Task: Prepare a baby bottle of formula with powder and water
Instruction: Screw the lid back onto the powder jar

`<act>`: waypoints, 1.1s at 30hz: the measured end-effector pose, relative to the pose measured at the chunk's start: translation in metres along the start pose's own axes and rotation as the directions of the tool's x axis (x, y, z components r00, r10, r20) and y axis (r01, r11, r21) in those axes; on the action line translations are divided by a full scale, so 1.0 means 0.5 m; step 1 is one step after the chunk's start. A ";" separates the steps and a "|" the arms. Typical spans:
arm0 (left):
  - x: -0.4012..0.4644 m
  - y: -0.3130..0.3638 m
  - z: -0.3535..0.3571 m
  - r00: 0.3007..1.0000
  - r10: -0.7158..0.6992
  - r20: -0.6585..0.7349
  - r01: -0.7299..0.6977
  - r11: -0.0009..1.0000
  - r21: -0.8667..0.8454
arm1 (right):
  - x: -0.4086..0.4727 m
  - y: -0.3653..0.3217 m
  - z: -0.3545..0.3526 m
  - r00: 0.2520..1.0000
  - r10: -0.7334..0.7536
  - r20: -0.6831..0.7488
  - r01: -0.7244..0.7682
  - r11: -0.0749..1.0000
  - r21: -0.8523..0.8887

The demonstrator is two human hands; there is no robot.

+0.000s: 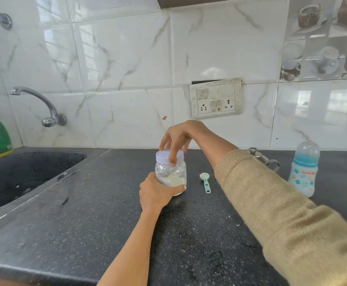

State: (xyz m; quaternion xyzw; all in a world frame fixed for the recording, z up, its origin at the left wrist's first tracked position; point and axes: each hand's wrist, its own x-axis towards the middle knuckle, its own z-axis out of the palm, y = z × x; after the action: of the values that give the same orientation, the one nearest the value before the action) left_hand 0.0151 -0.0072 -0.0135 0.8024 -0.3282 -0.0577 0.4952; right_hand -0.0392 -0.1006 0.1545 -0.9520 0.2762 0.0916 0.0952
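— Where is the powder jar (171, 174) sitting?
— On the table (98, 203), right of the sink (24, 174).
— And the scoop (205, 181)?
— Lying just right of the jar, with the baby bottle (304, 170) standing well apart, farther right.

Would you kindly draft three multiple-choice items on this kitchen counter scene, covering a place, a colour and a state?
1. Where does the measuring scoop lie?
A. In the sink
B. On the counter, right of the powder jar
C. Inside the baby bottle

2. What colour is the jar lid?
A. White
B. Red
C. Black

3. What is the left hand doing?
A. Holding the scoop
B. Resting flat on the counter
C. Gripping the powder jar

Answers: 1 B, it lies on the dark counter beside the jar. 2 A, the lid under the right hand is white. 3 C, its fingers wrap the jar's base.
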 end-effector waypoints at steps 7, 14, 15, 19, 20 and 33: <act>-0.003 0.001 0.000 1.000 0.008 -0.010 -0.008 1.000 -0.009 | -0.002 -0.002 0.054 0.944 0.209 -0.256 -0.242 0.965 -0.101; -0.002 0.000 0.000 1.000 -0.004 -0.004 0.003 1.000 -0.017 | -0.019 0.006 0.027 0.939 0.276 -0.205 -0.290 0.956 -0.037; -0.003 0.000 0.000 1.000 -0.003 -0.003 0.003 1.000 -0.013 | -0.019 0.006 0.017 0.962 0.221 -0.161 -0.224 0.975 -0.001; -0.005 0.002 -0.001 1.000 -0.014 -0.002 0.014 1.000 0.003 | -0.031 -0.019 0.008 0.999 0.020 -0.043 -0.024 0.996 -0.086; -0.006 0.003 -0.002 1.000 -0.013 -0.002 0.013 1.000 0.002 | -0.029 -0.024 0.014 0.995 0.042 -0.087 -0.056 0.984 -0.169; -0.007 0.001 -0.004 1.000 -0.019 0.001 0.019 1.000 -0.013 | -0.036 -0.014 -0.023 0.995 0.089 -0.052 -0.092 0.995 -0.041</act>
State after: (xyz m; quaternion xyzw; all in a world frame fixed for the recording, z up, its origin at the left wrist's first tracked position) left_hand 0.0131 -0.0039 -0.0130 0.8022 -0.3203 -0.0649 0.4996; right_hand -0.0492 -0.0884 0.1708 -0.9423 0.3193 0.0779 0.0635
